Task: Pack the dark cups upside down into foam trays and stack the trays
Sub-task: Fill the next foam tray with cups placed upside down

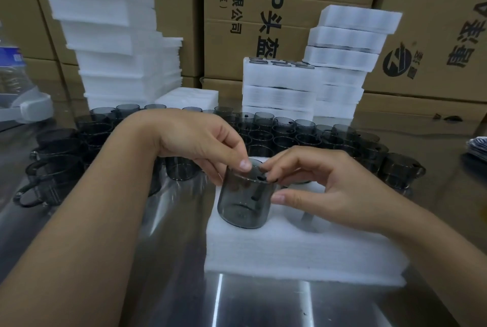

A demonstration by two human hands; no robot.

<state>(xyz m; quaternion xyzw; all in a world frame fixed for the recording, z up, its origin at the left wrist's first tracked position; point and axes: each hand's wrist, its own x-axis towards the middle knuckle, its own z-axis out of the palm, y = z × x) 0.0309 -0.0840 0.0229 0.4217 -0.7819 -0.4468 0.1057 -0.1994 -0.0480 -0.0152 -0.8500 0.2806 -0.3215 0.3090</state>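
Steel tabletop (263,305) was seen beneath a white foam tray (290,253). One dark cup (245,203), seemingly inverted, was pinched at its top by the left hand (200,139) and the right hand (329,181).

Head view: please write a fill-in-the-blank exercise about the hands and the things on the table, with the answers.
The left hand and the right hand pinch one dark ___ together.
Below it lies a white ___ tray.
Behind the tray stacks stand brown cardboard ___.
Missing words: cup; foam; boxes.
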